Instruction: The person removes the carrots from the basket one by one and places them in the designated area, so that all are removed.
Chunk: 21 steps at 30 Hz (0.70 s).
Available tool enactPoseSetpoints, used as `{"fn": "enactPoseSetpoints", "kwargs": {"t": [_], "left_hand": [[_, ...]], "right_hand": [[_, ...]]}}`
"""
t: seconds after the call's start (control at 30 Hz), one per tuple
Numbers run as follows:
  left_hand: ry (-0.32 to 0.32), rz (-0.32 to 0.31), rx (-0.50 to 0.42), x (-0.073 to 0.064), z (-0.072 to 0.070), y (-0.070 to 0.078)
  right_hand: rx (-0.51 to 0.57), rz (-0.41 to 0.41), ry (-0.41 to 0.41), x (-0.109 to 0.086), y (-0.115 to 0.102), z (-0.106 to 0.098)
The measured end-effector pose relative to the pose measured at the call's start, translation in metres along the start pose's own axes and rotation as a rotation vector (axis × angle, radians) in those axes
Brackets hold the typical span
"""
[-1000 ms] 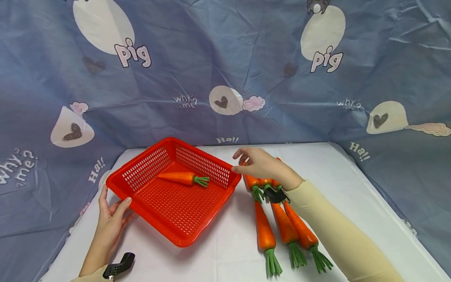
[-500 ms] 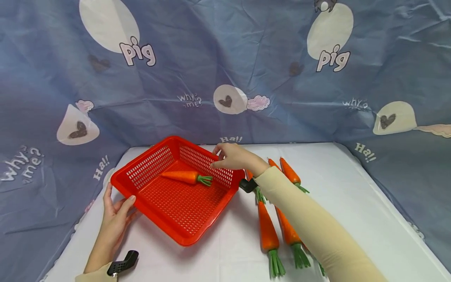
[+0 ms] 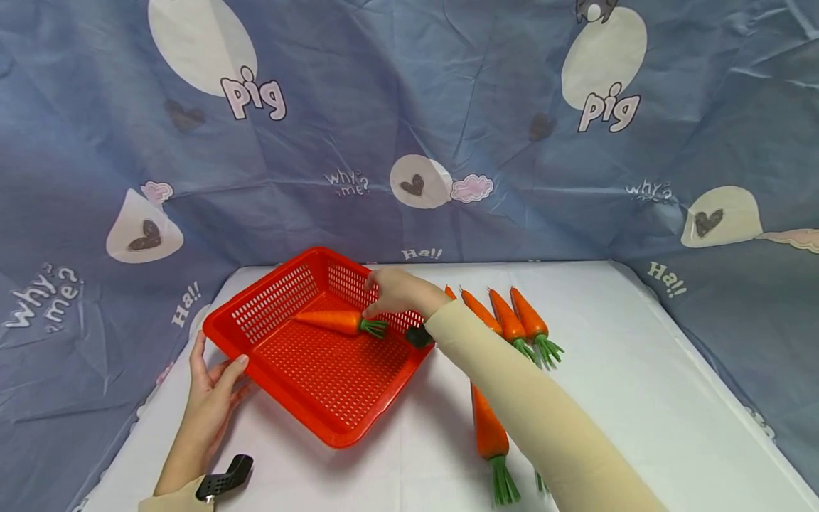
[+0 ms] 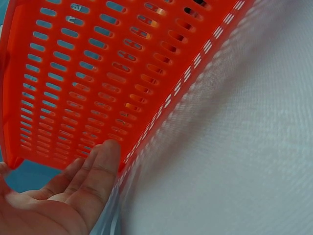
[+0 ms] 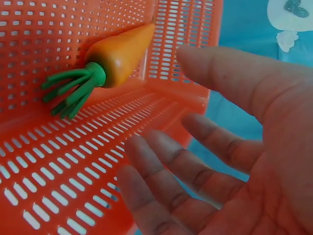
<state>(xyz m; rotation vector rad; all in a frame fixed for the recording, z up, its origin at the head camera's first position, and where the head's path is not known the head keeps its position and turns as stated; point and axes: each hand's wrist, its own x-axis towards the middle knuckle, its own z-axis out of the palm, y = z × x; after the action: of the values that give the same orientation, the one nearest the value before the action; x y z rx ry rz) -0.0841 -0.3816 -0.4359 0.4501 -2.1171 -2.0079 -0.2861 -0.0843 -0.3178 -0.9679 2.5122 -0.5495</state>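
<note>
A red plastic basket (image 3: 291, 407) with perforated walls stands at left on the white table. My left hand (image 3: 207, 402) grips its left corner, thumb at the rim; in the left wrist view the fingers (image 4: 100, 171) lie against the outside wall. One orange carrot (image 3: 333, 321) with green stems lies inside the basket. My right hand (image 3: 402, 293) reaches over the far right rim, near the carrot's stems. The right wrist view shows its fingers spread and holding nothing, with a gap to the carrot (image 5: 120, 56).
Several more carrots (image 3: 510, 320) lie on the table (image 3: 640, 370) to the right, some at the back. Another carrot (image 3: 490, 430) lies nearer the front, partly covered by the right sleeve (image 3: 531, 405). A blue printed cloth (image 3: 512, 128) hangs behind the table.
My right hand has moved left from above the table carrots, over the basket's rim and down toward the carrot inside. The left hand keeps its grip on the basket.
</note>
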Motion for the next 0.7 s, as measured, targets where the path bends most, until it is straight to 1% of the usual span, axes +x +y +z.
{"fn": "enactPoseSetpoints", "kwargs": {"t": [0.2, 0.43, 0.53, 0.7], "left_hand": [[-0.002, 0.004, -0.008, 0.0, -0.001, 0.0], [0.013, -0.013, -0.003, 0.0, 0.0, 0.001], [0.017, -0.017, -0.002, 0.0, 0.0, 0.001], [0.006, -0.005, 0.0, 0.0, 0.0, 0.001]], "right_hand": [[-0.042, 0.038, -0.048, 0.011, -0.007, 0.005], [-0.055, 0.04, -0.165, 0.019, -0.022, 0.009], [-0.078, 0.052, -0.187, 0.022, -0.025, 0.011], [-0.128, 0.093, -0.211, 0.026, -0.027, 0.017]]}}
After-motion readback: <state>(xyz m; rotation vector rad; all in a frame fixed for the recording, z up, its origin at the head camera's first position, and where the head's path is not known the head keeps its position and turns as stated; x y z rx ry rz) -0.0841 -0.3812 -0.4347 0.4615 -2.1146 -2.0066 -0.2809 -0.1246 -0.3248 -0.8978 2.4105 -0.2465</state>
